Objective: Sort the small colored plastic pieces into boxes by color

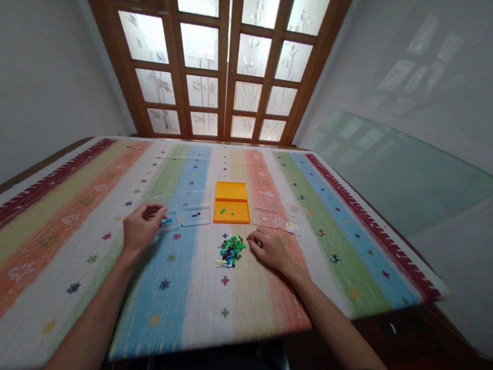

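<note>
My left hand (143, 222) is closed, its fingertips pinched together at the edge of a small clear plastic box (172, 226). Blue bricks (166, 220) lie in that box; whether anything sits between the fingertips is hidden. My right hand (267, 247) rests just right of a pile of small toy bricks (232, 249), mostly green with some blue, brown and white. Its thumb and index finger are closed together, and what they hold, if anything, is too small to make out.
An opened orange case (230, 220) with a few green pieces stands beyond the pile. Left of it is a clear box (195, 222) with dark pieces. To its right, clear boxes (265, 223) hold small light and yellow pieces. A striped cloth (205, 314) covers the table.
</note>
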### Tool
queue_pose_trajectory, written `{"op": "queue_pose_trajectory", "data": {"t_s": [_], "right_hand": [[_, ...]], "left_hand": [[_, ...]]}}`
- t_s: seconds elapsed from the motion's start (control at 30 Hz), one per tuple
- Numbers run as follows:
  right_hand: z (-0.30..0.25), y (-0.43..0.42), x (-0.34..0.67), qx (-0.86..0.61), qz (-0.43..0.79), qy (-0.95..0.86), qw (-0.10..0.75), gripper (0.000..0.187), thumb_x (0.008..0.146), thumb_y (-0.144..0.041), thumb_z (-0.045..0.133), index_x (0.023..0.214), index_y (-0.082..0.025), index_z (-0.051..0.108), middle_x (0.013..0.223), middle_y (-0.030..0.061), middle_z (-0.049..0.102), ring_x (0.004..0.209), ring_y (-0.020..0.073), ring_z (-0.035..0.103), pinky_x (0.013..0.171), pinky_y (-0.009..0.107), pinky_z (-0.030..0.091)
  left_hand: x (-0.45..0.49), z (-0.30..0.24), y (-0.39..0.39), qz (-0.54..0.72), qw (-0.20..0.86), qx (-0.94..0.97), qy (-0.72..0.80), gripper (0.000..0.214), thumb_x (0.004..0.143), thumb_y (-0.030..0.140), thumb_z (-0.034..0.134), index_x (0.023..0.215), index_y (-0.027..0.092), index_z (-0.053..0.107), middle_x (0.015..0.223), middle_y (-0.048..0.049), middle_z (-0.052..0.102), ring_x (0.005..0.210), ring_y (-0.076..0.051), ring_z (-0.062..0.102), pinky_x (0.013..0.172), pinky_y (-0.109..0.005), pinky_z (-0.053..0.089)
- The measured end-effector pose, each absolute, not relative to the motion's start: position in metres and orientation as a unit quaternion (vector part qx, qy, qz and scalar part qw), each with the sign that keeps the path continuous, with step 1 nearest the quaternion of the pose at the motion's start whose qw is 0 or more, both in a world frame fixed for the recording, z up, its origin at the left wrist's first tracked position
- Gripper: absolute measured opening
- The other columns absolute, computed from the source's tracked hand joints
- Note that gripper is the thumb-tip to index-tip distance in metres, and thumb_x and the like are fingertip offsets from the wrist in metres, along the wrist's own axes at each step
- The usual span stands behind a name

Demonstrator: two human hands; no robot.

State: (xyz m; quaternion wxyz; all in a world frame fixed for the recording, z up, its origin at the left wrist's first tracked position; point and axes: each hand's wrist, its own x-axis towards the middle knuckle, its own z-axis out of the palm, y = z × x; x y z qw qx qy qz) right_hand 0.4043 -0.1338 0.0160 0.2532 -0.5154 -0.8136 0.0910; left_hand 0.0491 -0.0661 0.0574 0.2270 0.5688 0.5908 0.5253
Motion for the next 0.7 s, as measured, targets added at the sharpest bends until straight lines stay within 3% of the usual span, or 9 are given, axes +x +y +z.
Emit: {"op": "queue_pose_trajectory", "data": {"t_s": [0.2,0.33,0.5,0.7], "right_hand": [[0.015,-0.134,0.405,-0.514,0.091,-0.814,0.255,0.017,0.090,-0.012,0.056,0.090,-0.017,0.072,0.084,0.0053,0.068,0.069,0.0151,0.059,0.065,0.025,0.040],[0.016,-0.134,0.405,-0.512,0.093,-0.814,0.257,0.017,0.090,-0.013,0.056,0.090,-0.017,0.073,0.083,0.0053,0.068,0.069,0.0148,0.058,0.066,0.025,0.040],[0.015,-0.134,0.405,-0.508,0.093,-0.816,0.260,0.017,0.088,-0.011,0.057,0.091,-0.016,0.073,0.083,0.0059,0.068,0.070,0.0150,0.059,0.066,0.025,0.040],[0.014,-0.133,0.405,-0.512,0.095,-0.814,0.256,0.017,0.088,-0.011,0.057,0.091,-0.017,0.073,0.084,0.0055,0.068,0.072,0.0155,0.059,0.067,0.025,0.041]], "left_hand": [[0.037,0.057,-0.064,0.481,0.125,0.603,0.624,0.024,0.079,0.037,0.061,0.090,0.018,0.069,0.080,-0.0041,0.073,0.074,-0.020,0.071,0.078,-0.034,0.057],[0.048,0.055,-0.070,0.467,0.093,0.656,0.586,0.025,0.084,0.038,0.058,0.094,0.019,0.070,0.080,-0.0033,0.072,0.071,-0.019,0.066,0.074,-0.032,0.055],[0.083,0.044,-0.089,0.390,0.147,0.794,0.443,0.022,0.089,0.034,0.056,0.096,0.018,0.070,0.075,-0.0022,0.068,0.062,-0.015,0.058,0.067,-0.028,0.051],[0.118,0.027,-0.108,0.304,0.206,0.868,0.335,0.021,0.094,0.027,0.054,0.103,0.017,0.070,0.081,-0.0039,0.063,0.072,-0.016,0.059,0.070,-0.029,0.049]]}}
